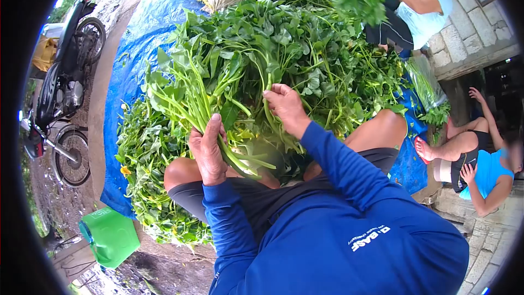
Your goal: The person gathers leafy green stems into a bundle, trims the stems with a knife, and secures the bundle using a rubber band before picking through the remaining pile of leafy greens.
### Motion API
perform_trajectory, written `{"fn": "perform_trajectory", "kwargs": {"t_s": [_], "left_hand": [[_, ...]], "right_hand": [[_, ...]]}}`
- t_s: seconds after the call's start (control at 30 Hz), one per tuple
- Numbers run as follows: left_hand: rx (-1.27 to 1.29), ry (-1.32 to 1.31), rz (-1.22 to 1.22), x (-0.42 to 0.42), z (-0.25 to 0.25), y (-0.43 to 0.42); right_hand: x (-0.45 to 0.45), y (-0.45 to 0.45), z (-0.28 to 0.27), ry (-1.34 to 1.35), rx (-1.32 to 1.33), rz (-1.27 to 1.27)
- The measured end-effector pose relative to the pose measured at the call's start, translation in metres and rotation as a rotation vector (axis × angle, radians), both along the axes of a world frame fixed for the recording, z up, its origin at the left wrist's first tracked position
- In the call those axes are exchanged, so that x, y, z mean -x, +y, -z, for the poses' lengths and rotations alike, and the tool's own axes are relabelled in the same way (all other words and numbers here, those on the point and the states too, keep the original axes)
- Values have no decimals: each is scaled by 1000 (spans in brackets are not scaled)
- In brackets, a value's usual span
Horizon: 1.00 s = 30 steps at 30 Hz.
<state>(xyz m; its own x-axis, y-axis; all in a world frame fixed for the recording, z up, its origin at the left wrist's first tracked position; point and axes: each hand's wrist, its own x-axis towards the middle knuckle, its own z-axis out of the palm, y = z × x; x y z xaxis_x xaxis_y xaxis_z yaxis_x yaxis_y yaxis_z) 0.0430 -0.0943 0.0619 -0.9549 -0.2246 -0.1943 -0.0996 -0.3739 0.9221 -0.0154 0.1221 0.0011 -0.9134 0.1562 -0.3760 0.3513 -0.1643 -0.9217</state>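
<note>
My left hand (209, 147) is closed around a bunch of long-stemmed leafy greens (188, 98). Cut stem ends stick out below the fist, and the leaves fan up and to the left. My right hand (286, 108) pinches the stem of a single leafy green (268, 84) between thumb and fingers, just to the right of the bunch. Its leaves merge with the big heap of greens (316, 49) in front of me, so where it ends is hidden. More greens lie between and beside my knees.
A blue tarp (128, 76) lies under the heap. A motorcycle (65, 87) stands at the left, and a green plastic container (109, 237) at the lower left. One person (420, 11) at the upper right holds greens; another person (486, 169) sits at the right.
</note>
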Motion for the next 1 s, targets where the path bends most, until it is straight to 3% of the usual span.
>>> {"fn": "perform_trajectory", "kwargs": {"t_s": [0.1, 0.2, 0.3, 0.4, 0.53, 0.83, 0.93, 1.0], "left_hand": [[-26, -1, -3, 2, -3, 5], [-23, -4, -21, 2, -8, 11], [22, 15, 48, -4, -9, 15], [29, 32, 38, -6, -19, 24], [37, 72, 79, -8, -20, 36], [58, 67, 193, -17, -16, 42], [102, -18, 362, -21, -24, 52], [10, 13, 370, -21, -6, 63]], "right_hand": [[-10, 32, -59, 48, 181, -104], [-34, 58, -129, 99, -58, -256], [-45, 78, -131, 335, -261, -227], [-57, 77, -134, 352, -159, -163], [-60, 75, -126, 494, -444, -93], [-71, 49, -126, 617, -648, -31], [-80, 35, -123, 538, -466, -343], [-82, 23, -104, 408, -202, -383]]}}
